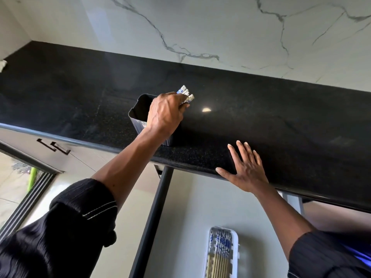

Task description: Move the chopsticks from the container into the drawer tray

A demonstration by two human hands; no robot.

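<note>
A dark square container (138, 115) stands on the black countertop near its front edge. My left hand (165, 113) reaches over its rim and is closed around a bunch of chopsticks (185, 93), whose blue-and-white patterned ends stick out past my fingers. My right hand (245, 167) lies flat with fingers spread on the counter's front edge, holding nothing. Below, in the open drawer, a white tray (233, 251) holds several chopsticks (218, 255) lying lengthwise. The lower part of the gripped chopsticks is hidden by my hand and the container.
The black stone countertop (281, 121) runs across the view, backed by a white marble wall (200, 27). The drawer's dark side rail (154, 215) lies left of the tray. Cabinet handles (53, 147) show at the left, with floor below.
</note>
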